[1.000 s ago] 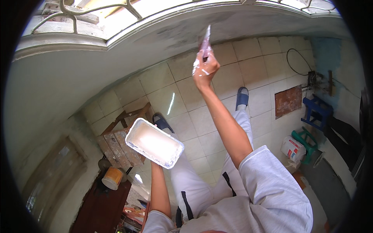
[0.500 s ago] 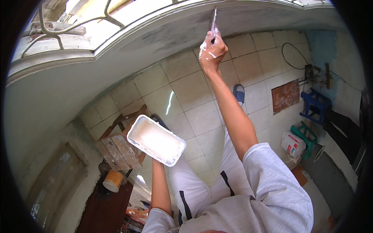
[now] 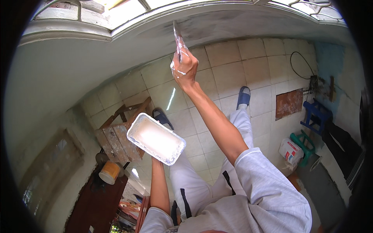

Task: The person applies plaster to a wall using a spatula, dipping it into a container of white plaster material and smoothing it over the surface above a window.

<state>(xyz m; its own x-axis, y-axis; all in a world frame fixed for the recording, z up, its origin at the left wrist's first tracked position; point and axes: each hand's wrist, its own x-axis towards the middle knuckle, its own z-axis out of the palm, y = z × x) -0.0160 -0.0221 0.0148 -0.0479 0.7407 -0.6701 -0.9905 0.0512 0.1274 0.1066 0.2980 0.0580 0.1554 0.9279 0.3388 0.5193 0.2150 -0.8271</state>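
My right hand [image 3: 185, 69], smeared with white paste, is closed round a putty knife [image 3: 177, 34]. I see the knife nearly edge-on, its tip at the grey-smeared wall [image 3: 151, 40] below the window; whether it touches cannot be made out. At waist height my left hand [image 3: 156, 159] supports a white rectangular tub [image 3: 136, 143] from beneath, and most of that hand is hidden behind it. Pale, creamy filler [image 3: 157, 135] lies inside the tub, with dried smears round its rim.
A wooden stool [image 3: 120, 138] stands left, beside a yellow-orange pail [image 3: 110, 172]. Blue [image 3: 315, 116] and green [image 3: 305, 145] plastic stools and a white bucket [image 3: 290, 150] are at the right. A cable loop [image 3: 292, 64] rises near the far right corner. Window bars [image 3: 79, 11] line the top.
My right hand and the putty knife have moved left along the wall. The view has shifted a little; the tub stays at about the same place before me.
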